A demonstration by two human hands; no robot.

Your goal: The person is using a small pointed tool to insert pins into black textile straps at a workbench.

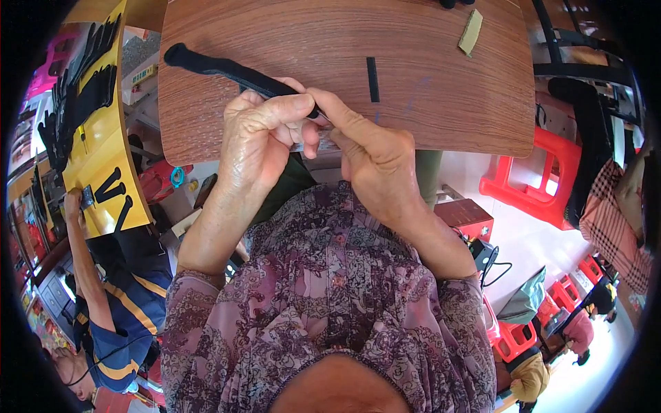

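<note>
Head view: both bare hands meet over the near part of a wooden table (441, 124). Between them is a soft black strap (220, 67), up off the wood, running from the fingertips out toward ten o'clock. The left hand (255, 138) is mostly closed and has hold of the strap, thumb on top and fingers curled below, close to its near end. The right hand (379, 151) is curled almost closed too. Its fingertips touch that same end, but I cannot tell if they grip the cloth or some tiny thing, as the fingers hide it.

For this close work, I think a firm left pinch right by the end is best, so the cloth does not twist. Small, slow right finger moves should help, and the loose far end should stay untangled.

The strap looks like thick cloth, dull and bendy, with a round, fatter far end. The table is smooth and brown with wavy wood lines and round corners. At two o'clock from the hands lies a thin, straight dark strip (372, 80). Farther out that way is a flat tan piece (470, 33) with rough edges. Toward four o'clock stands a shiny red stool (506, 186).
</note>
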